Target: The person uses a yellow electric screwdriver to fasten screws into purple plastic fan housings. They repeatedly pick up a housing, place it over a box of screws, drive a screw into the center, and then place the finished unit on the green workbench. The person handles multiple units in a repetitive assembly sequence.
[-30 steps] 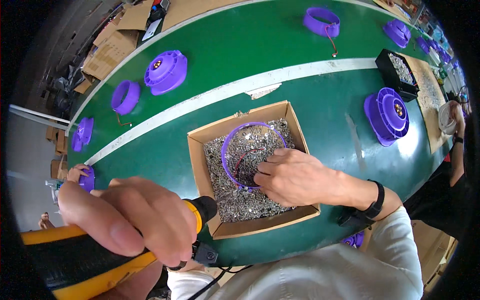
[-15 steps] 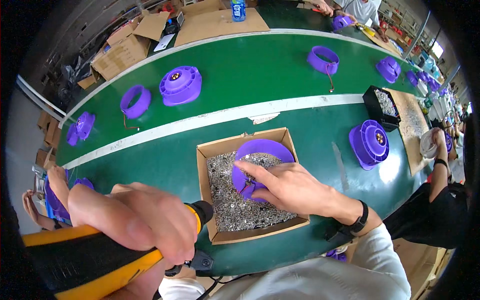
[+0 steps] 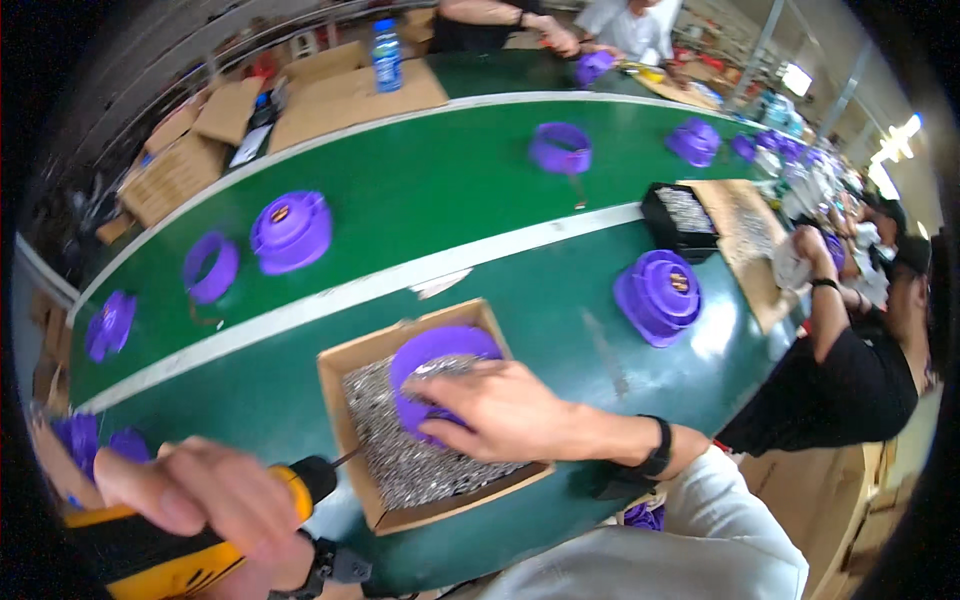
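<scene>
My left hand is wrapped around a yellow and black power screwdriver. The driver's black nose and thin bit point at the left wall of an open cardboard box. Small silver screws fill that box. On the screws rests a purple plastic ring, with screws showing through its opening. My right hand lies over the ring's right side, thumb at its near wall and fingers bent over it. Motion blur hides the fingertips, and the hand covers part of the ring.
A purple round housing stands on the green bench to the right, near a black bin of screws. Across the white strip sit more purple rings and housings. A co-worker's arm reaches in at the right.
The view has swung, shifting the bench and box left and down. The screwdriver's bit now shows at the box's left wall. My right hand stays at the ring, its index finger less extended.
</scene>
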Action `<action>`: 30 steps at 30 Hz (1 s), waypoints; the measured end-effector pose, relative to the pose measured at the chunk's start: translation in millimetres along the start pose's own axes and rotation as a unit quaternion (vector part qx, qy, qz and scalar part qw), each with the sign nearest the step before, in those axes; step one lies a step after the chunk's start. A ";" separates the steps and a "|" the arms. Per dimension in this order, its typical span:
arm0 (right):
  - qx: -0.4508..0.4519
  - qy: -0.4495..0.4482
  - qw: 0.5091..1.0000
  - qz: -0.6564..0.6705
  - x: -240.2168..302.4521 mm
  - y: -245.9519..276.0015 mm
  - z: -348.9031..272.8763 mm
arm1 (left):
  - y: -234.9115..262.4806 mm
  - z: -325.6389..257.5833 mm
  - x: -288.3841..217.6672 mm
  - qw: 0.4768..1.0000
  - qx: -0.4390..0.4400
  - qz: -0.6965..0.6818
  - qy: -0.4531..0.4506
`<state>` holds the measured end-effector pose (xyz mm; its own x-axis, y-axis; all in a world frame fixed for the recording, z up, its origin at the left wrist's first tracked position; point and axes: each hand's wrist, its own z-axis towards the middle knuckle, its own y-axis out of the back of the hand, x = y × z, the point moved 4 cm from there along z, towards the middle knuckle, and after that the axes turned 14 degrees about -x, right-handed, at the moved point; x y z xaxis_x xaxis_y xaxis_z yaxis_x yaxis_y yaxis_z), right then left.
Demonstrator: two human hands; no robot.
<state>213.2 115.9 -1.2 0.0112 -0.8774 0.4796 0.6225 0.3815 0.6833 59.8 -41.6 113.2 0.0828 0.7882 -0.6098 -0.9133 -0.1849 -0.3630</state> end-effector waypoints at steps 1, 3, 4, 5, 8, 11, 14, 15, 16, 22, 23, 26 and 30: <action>-0.028 0.018 0.999 0.016 0.4 -4.3 2.7 | -4.8 -2.2 0.7 0.998 -0.042 0.032 -0.020; -0.092 0.049 0.995 -0.003 3.4 7.9 0.0 | -23.0 -7.2 4.3 0.975 -0.184 0.120 -0.043; -0.111 0.071 0.991 -0.001 9.5 15.6 -0.4 | -22.4 -11.3 1.4 0.967 -0.214 0.129 -0.055; -0.130 0.093 0.987 0.001 13.0 21.5 -0.9 | -23.3 -9.5 0.3 0.975 -0.193 0.098 -0.043; -0.213 0.144 0.966 0.030 21.4 41.4 1.5 | -28.8 6.3 -1.2 0.999 0.025 0.036 -0.031; -0.231 0.157 0.960 -0.013 20.5 52.4 12.6 | -29.0 5.7 -2.8 0.998 0.034 0.043 -0.027; -0.247 0.149 0.956 -0.047 3.5 53.5 37.5 | -26.1 5.2 -3.9 0.998 0.039 0.044 -0.026; -0.235 0.131 0.961 -0.062 -9.6 49.8 44.3 | -25.5 5.9 -1.8 0.998 0.043 0.040 -0.025; -0.218 0.113 0.967 -0.064 -20.8 48.0 55.7 | -22.9 4.8 -0.9 0.998 0.045 0.043 -0.025; -0.086 0.022 0.991 -0.097 -91.8 29.5 125.4 | 13.5 -1.7 -0.7 0.994 0.086 -0.047 0.044; -0.109 0.053 0.987 -0.107 -105.2 23.1 138.3 | 13.6 -0.3 -2.9 0.991 0.105 -0.053 0.068; -0.223 0.105 0.955 -0.163 -147.0 5.2 147.1 | 14.6 0.0 -1.3 0.982 0.146 -0.069 0.101; -0.151 0.046 0.978 -0.139 -166.8 -23.8 134.4 | 6.9 -2.6 -9.3 0.996 0.059 -0.027 0.056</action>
<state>91.4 292.3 -23.5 -0.1289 -0.9627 0.2381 0.8138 0.0346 0.5801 53.7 -51.7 114.6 0.1717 0.7234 -0.6687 -0.9460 -0.0683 -0.3168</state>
